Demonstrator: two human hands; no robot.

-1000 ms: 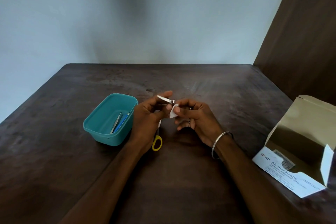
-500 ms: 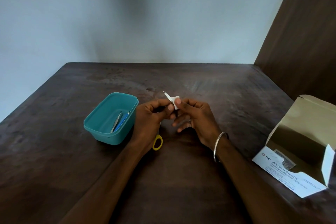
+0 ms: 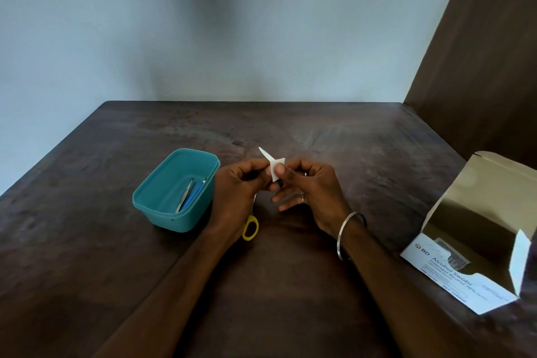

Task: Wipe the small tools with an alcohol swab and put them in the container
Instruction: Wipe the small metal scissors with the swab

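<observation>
My left hand (image 3: 235, 195) grips a small metal tool (image 3: 263, 153) whose thin pointed end sticks up and to the left above my fingers. My right hand (image 3: 313, 195) pinches a white alcohol swab (image 3: 274, 168) around the tool's lower part with thumb and forefinger. The tool's body is hidden by my fingers. A teal container (image 3: 174, 221) stands to the left of my left hand, with tweezers (image 3: 184, 197) and a blue-handled tool (image 3: 194, 195) lying inside. Scissors lie on the table under my left hand, with only a yellow handle loop (image 3: 250, 228) showing.
An open alcohol swab box (image 3: 453, 273) lies at the right edge of the dark wooden table (image 3: 290, 285). A brown wall panel (image 3: 479, 67) rises at the right, and a pale wall runs behind the table.
The tool has tilted from nearly level to pointing up and left. The swab has moved from beside the tool onto it, and both hands have risen slightly.
</observation>
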